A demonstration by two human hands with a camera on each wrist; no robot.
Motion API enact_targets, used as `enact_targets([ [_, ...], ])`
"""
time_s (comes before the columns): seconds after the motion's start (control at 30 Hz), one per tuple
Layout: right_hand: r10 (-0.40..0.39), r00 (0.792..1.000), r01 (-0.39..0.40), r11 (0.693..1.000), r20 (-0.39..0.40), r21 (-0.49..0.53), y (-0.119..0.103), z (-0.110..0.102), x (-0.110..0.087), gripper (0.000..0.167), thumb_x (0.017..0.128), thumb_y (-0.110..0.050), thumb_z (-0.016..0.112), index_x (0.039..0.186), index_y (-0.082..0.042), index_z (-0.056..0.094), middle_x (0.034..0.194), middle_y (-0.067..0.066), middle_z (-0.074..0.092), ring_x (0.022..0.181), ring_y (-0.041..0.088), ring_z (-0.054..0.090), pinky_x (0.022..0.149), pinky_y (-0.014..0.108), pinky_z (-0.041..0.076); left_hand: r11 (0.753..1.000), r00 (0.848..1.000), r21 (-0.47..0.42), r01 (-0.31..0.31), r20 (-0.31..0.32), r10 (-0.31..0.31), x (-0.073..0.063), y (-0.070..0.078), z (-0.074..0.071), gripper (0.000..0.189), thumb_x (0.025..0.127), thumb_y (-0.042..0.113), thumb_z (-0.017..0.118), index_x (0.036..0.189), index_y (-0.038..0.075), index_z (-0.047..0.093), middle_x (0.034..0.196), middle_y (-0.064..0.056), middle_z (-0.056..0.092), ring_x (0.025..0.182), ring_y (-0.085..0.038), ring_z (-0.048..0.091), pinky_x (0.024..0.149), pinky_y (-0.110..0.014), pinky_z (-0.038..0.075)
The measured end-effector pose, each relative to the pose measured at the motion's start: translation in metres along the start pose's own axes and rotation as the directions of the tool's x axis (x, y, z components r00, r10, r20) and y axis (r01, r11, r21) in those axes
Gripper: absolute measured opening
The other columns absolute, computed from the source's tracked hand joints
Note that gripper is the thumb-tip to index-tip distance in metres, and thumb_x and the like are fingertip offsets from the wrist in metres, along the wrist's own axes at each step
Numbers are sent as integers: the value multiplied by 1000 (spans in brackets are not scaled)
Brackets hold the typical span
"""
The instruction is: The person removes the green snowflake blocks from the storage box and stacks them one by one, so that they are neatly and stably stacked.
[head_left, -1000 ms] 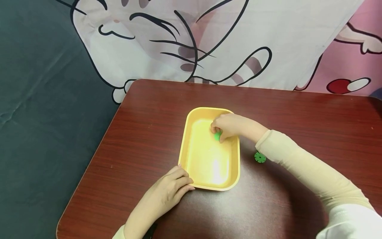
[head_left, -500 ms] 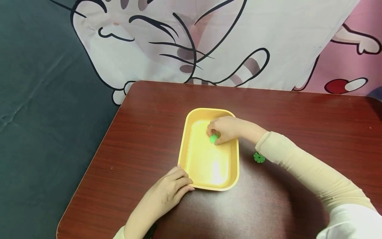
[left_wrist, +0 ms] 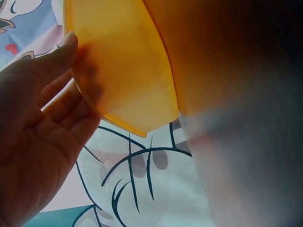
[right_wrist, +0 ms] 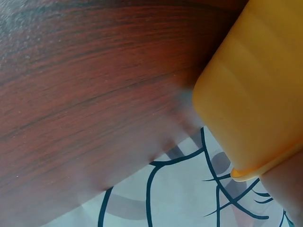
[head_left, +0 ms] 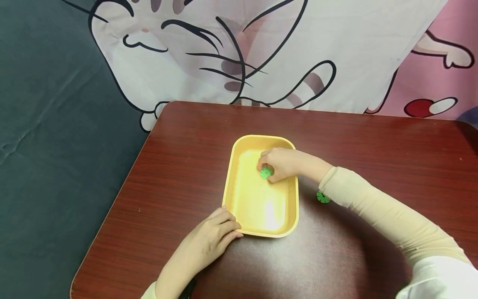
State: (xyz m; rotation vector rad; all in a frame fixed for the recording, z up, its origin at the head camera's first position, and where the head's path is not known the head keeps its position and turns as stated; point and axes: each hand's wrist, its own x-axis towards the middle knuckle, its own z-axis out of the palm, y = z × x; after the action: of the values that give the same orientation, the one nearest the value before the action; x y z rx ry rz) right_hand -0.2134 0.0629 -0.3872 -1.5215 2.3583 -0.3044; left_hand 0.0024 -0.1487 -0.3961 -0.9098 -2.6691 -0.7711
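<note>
A yellow plastic tray (head_left: 252,207) sits on the table. My left hand (head_left: 213,237) holds its near left corner; in the left wrist view the thumb of that hand (left_wrist: 40,127) lies on one side of the rim and the fingers on the other. Inside the tray, toward its far right part, my right hand (head_left: 281,164) pinches a small green notched disc (head_left: 266,172) between thumb and fingers. On the table right of the tray, a second green notched disc (head_left: 323,197) lies beside the right sleeve. The right wrist view shows mainly the tray's outer wall (right_wrist: 255,85).
The dark red wooden table (head_left: 179,166) ends at the back against a hanging cloth (head_left: 291,45) with cartoon cats. Dark green fabric (head_left: 56,145) borders the table's left edge. A small black object (head_left: 188,289) shows by the left wrist.
My right hand has shifted slightly left and toward me inside the tray, and the disc in its fingers has turned to show its face. My left hand stays at the tray corner.
</note>
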Motion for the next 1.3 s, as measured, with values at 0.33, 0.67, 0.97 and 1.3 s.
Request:
enact_targets([
  [0.33, -82, 996, 81, 996, -35, -24, 2, 3, 1, 11, 75, -11, 68, 87, -11, 67, 83, -2, 59, 71, 10, 49, 65, 21, 47, 1000, 1000, 3, 7, -4, -7, -1, 0, 0, 7, 86, 20, 68, 82, 14, 68, 85, 10, 56, 87, -2, 51, 106, -30, 44],
  [0.67, -140, 989, 140, 990, -38, -4, 5, 2, 2, 6, 77, -5, 65, 77, -10, 67, 68, -3, 54, 60, 6, 42, 54, 15, 40, 1000, 999, 14, -19, -28, 19, -2, 0, 0, 10, 88, 21, 65, 82, 14, 68, 85, 9, 56, 87, -3, 52, 105, -31, 45],
  [0.97, -75, 997, 75, 988, -5, 136, 7, 0, 2, 36, 84, -8, 68, 119, -13, 61, 62, -6, 53, 52, 3, 44, 47, 15, 42, 1000, 999, 10, -24, -29, 24, -2, 0, 0, 8, 87, 20, 66, 82, 14, 68, 85, 9, 56, 87, -3, 52, 105, -32, 45],
  [1.3, 17, 995, 17, 945, -101, 327, 11, -9, -6, 37, 76, -24, 78, 111, -15, 68, 83, -5, 66, 71, 2, 62, 63, 19, 55, 999, 998, 10, -44, -39, 44, -1, -2, 1, 8, 86, 20, 67, 81, 14, 67, 85, 9, 56, 88, -4, 52, 107, -31, 44],
])
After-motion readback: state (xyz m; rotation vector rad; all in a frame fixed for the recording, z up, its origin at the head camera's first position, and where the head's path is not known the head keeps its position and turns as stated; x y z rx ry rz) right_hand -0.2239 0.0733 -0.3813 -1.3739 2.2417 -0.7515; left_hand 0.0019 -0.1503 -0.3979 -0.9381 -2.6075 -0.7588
